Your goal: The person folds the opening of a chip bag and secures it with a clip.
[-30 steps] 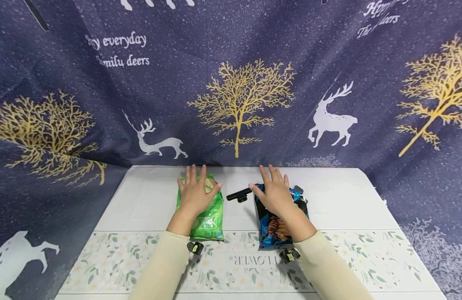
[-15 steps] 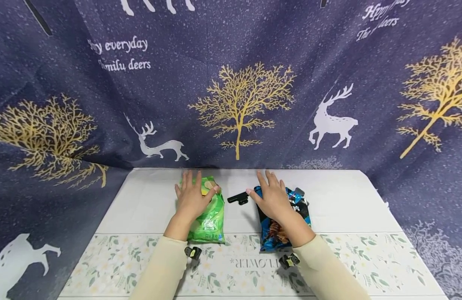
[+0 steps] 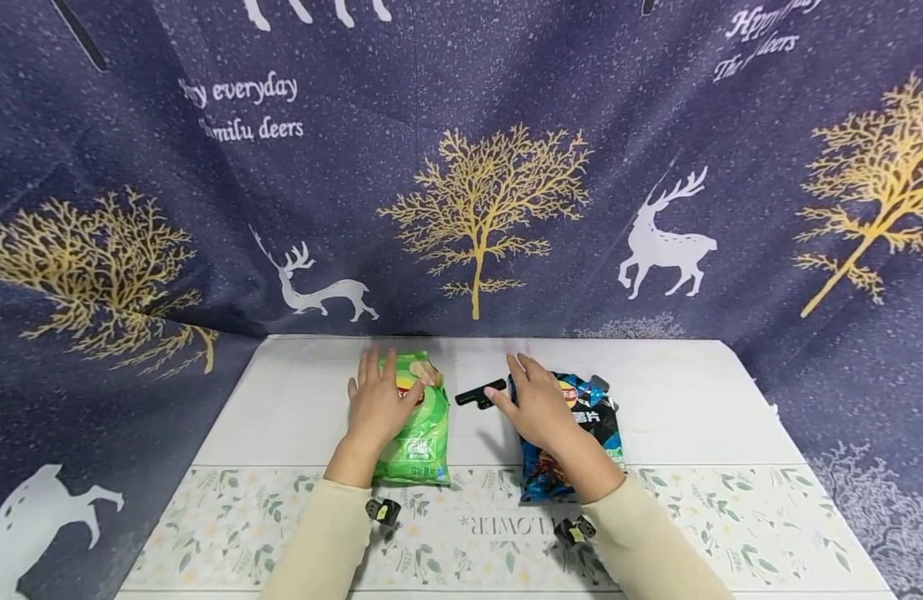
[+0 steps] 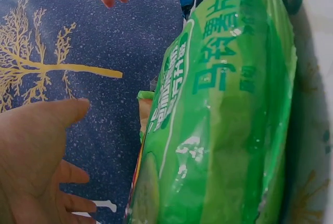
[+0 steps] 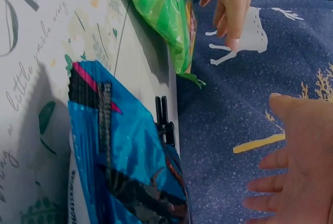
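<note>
My left hand hovers over the left side of a green bag of potato chips, fingers relaxed and apart from it in the left wrist view. That chip bag lies puffed up on the table. To the right, my right hand hangs above a blue and black chip bag, its fingers loosely bent and holding nothing. In the right wrist view a gap separates this hand from the blue bag. Between the bags lies a small black bar-shaped object, perhaps a clip; my right thumb appears above its right end.
A white table carries a floral-printed strip along its front part. Behind it hangs a dark blue cloth with deer and golden trees. A small grey piece sits at the blue bag's back corner.
Both hands have drawn slightly left and back towards me, with their fingers less spread. More of the blue bag's front shows. Both bags and the black object stay put.
</note>
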### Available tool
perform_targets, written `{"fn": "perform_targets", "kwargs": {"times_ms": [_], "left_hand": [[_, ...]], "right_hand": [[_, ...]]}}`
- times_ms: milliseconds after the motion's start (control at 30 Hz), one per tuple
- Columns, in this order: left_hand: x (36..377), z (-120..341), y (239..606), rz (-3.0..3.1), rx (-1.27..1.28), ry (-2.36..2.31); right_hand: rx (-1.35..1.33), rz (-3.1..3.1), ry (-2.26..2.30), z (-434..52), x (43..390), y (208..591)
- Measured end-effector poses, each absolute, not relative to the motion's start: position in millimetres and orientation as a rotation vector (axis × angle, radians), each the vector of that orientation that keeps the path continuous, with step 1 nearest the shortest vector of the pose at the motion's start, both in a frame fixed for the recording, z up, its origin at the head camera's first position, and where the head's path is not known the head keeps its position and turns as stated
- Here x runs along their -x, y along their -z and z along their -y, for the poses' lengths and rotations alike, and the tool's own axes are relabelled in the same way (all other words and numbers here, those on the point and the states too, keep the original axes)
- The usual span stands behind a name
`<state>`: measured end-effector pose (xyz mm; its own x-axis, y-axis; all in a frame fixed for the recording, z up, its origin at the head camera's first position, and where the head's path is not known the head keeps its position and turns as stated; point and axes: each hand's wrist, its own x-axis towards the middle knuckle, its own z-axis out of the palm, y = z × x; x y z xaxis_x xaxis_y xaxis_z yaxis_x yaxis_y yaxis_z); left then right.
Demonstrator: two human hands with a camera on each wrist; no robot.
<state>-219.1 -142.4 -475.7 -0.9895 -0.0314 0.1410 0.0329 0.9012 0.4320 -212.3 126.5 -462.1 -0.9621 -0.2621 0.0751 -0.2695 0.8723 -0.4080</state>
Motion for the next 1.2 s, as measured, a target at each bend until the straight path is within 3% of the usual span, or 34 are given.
{"fn": "perform_targets", "kwargs": {"times_ms": [1200], "left_hand": [[205.7, 152.8, 495.4, 2.921, -0.202, 0.817]], "right_hand": [[-0.532, 3.109, -0.851, -91.1, 193.1, 481.1]]}}
